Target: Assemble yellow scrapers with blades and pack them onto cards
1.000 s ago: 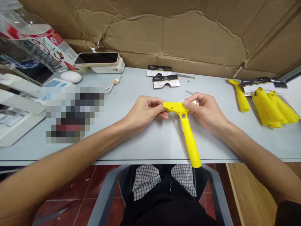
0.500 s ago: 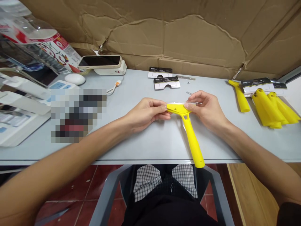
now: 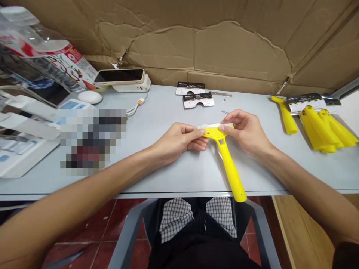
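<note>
A yellow scraper (image 3: 231,168) is held by its wide head, its handle slanting toward me past the table's front edge. A thin, pale, shiny strip (image 3: 210,125) runs along the top of the head; I cannot tell if it is blade or plastic. My left hand (image 3: 182,140) pinches the head's left end between thumb and fingers. At the right end, my right hand (image 3: 245,130) grips the head with its thumb on the front face. A slim metal piece (image 3: 224,112) shows just behind my right fingertips, its far part hidden.
Black and white cards (image 3: 198,101) lie at the back beside a flat metal strip (image 3: 221,94) and tiny screws (image 3: 224,100). Several yellow handles (image 3: 319,130) are piled at right, near another yellow scraper (image 3: 286,116). A phone (image 3: 120,76), white mouse (image 3: 89,97) and bottles (image 3: 67,63) stand at left.
My left hand has slid slightly right along the scraper's head, and its thumb now lies closer to the small hole. The right hand keeps its grip.
</note>
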The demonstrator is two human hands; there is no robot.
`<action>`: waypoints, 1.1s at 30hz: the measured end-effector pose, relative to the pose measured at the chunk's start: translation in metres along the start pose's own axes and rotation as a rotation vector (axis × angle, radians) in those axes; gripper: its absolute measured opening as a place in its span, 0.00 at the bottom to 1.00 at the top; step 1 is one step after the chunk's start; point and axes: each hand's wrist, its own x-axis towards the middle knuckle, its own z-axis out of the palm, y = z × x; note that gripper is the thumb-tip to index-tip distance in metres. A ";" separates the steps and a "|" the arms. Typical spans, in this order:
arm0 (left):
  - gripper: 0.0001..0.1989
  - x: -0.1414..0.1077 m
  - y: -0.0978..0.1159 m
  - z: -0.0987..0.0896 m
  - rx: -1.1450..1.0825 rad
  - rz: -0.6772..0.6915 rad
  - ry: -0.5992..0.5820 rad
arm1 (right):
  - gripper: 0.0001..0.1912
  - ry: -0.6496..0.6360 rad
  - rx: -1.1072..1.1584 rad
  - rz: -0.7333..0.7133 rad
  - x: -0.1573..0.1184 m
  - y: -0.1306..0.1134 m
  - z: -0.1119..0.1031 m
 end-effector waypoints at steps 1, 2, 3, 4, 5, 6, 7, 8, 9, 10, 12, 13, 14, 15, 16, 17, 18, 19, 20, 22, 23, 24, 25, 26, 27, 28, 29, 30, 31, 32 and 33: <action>0.12 -0.001 0.001 0.000 0.009 0.008 0.007 | 0.23 -0.006 -0.004 0.000 0.000 0.001 0.000; 0.11 -0.001 0.001 0.000 0.019 0.016 0.013 | 0.22 -0.009 -0.015 0.000 0.000 0.001 -0.001; 0.11 -0.001 0.001 0.000 0.030 0.021 0.018 | 0.22 -0.012 -0.032 0.001 0.000 0.001 -0.001; 0.11 -0.001 0.002 0.000 0.042 0.026 0.025 | 0.22 -0.017 -0.052 0.012 -0.001 0.002 -0.001; 0.11 -0.001 0.002 -0.001 0.056 0.031 0.033 | 0.21 -0.027 -0.065 0.037 -0.001 0.002 -0.002; 0.10 -0.001 0.002 -0.001 0.074 0.035 0.042 | 0.21 -0.045 -0.063 0.075 -0.001 0.001 -0.002; 0.10 -0.001 0.002 -0.001 0.092 0.040 0.051 | 0.20 -0.066 -0.047 0.119 -0.002 0.000 -0.002; 0.10 -0.001 0.002 -0.002 0.109 0.046 0.059 | 0.20 -0.088 -0.022 0.165 -0.002 -0.001 -0.003; 0.10 -0.001 0.002 -0.002 0.125 0.051 0.066 | 0.20 -0.106 0.004 0.208 -0.002 -0.002 -0.004; 0.10 -0.001 0.002 -0.002 0.137 0.056 0.072 | 0.20 -0.119 0.024 0.246 -0.002 -0.004 -0.005; 0.10 -0.001 0.003 -0.003 0.155 0.062 0.076 | 0.21 -0.141 0.039 0.300 -0.001 -0.008 -0.009; 0.10 -0.002 0.004 -0.003 0.160 0.065 0.078 | 0.22 -0.153 0.036 0.319 -0.001 -0.009 -0.011; 0.10 -0.002 0.005 -0.002 0.164 0.065 0.079 | 0.23 -0.167 0.030 0.330 0.000 -0.010 -0.013; 0.10 -0.003 0.006 -0.002 0.166 0.064 0.082 | 0.23 -0.181 0.024 0.333 0.000 -0.011 -0.015; 0.10 -0.003 0.006 -0.001 0.167 0.061 0.084 | 0.23 -0.193 0.019 0.330 0.000 -0.011 -0.016; 0.10 -0.004 0.007 -0.001 0.166 0.057 0.088 | 0.24 -0.203 0.016 0.325 0.000 -0.011 -0.018; 0.10 -0.004 0.007 0.000 0.164 0.054 0.091 | 0.24 -0.209 0.016 0.323 0.000 -0.010 -0.019; 0.10 -0.005 0.007 0.000 0.161 0.051 0.092 | 0.24 -0.213 0.019 0.323 0.000 -0.010 -0.020; 0.10 -0.005 0.007 0.000 0.155 0.050 0.093 | 0.25 -0.215 0.024 0.326 0.000 -0.010 -0.020; 0.09 -0.004 0.006 0.000 0.139 0.044 0.090 | 0.25 -0.212 0.025 0.336 0.000 -0.010 -0.020; 0.09 -0.003 0.006 0.000 0.126 0.037 0.086 | 0.25 -0.207 0.019 0.339 -0.001 -0.011 -0.020; 0.09 -0.002 0.006 0.000 0.110 0.026 0.078 | 0.25 -0.204 0.012 0.339 -0.001 -0.011 -0.020; 0.09 -0.001 0.005 -0.001 0.092 0.013 0.068 | 0.25 -0.200 0.006 0.337 -0.001 -0.012 -0.020; 0.10 -0.001 0.005 -0.001 0.074 0.001 0.058 | 0.25 -0.198 0.003 0.333 -0.001 -0.012 -0.020; 0.10 0.000 0.005 -0.001 0.062 -0.005 0.052 | 0.25 -0.198 0.000 0.329 -0.002 -0.013 -0.020; 0.10 0.000 0.006 -0.001 0.059 -0.005 0.053 | 0.25 -0.198 -0.002 0.325 -0.002 -0.013 -0.020; 0.10 -0.001 0.006 -0.001 0.070 -0.001 0.057 | 0.25 -0.198 -0.004 0.323 -0.002 -0.012 -0.020; 0.10 -0.001 0.007 -0.001 0.090 0.006 0.064 | 0.25 -0.197 -0.007 0.321 -0.002 -0.012 -0.020; 0.10 -0.001 0.008 -0.001 0.115 0.013 0.072 | 0.24 -0.197 -0.012 0.319 -0.002 -0.012 -0.021; 0.09 -0.002 0.009 -0.001 0.141 0.018 0.077 | 0.24 -0.199 -0.016 0.317 -0.002 -0.011 -0.021; 0.10 -0.002 0.009 -0.001 0.160 0.021 0.079 | 0.24 -0.202 -0.018 0.312 -0.001 -0.011 -0.021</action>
